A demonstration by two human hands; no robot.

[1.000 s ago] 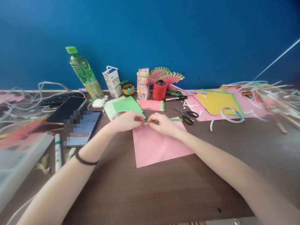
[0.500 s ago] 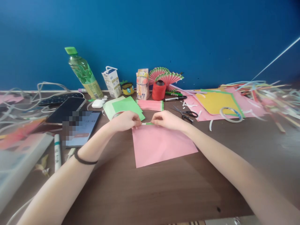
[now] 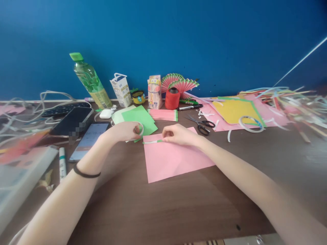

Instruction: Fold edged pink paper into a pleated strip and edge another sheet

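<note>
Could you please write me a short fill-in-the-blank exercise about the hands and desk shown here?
The left hand holds a roll of ____.
The right hand pinches a strip at the edge of the ____ sheet.
The scissors have ____ handles.
The bottle has a ____ cap.
Missing words: tape, pink, black, green.

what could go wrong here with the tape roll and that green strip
The right hand holds only one end of the green strip, so its free end could shift and stick crooked along the edge of the pink sheet. The left hand grips the tape roll right beside that sheet, and a tug might drag the loose paper.
</note>
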